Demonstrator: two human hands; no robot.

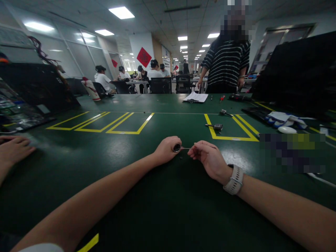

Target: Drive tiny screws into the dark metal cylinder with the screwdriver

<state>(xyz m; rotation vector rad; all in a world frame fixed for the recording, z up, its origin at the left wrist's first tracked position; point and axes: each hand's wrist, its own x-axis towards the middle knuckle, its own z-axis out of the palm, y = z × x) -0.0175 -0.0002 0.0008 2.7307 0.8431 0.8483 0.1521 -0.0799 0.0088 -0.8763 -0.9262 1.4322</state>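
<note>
My left hand (pixel 167 150) is closed around a round metal part (pixel 176 147), whose dark, ring-shaped end faces me. My right hand (pixel 206 155), with a light watch strap (pixel 235 179) at the wrist, pinches a thin metal rod (pixel 186 148). The rod's far end meets the side of the round part; whether it goes inside, I cannot tell. Just below, a tiny dark ring-like piece (pixel 181 158) lies on the green table (pixel 157 210). Two metal parts with shafts, one nearer (pixel 217 127) and one farther (pixel 223 112), rest beyond my right hand.
Yellow tape outlines (pixel 123 132) mark the table. Another person's hand (pixel 15 150) rests at the left edge. Papers (pixel 195 97), a red-handled tool (pixel 222 98) and white-blue gloves (pixel 285 119) lie farther off. Dark panels stand at both sides; a person in stripes (pixel 227 63) stands opposite.
</note>
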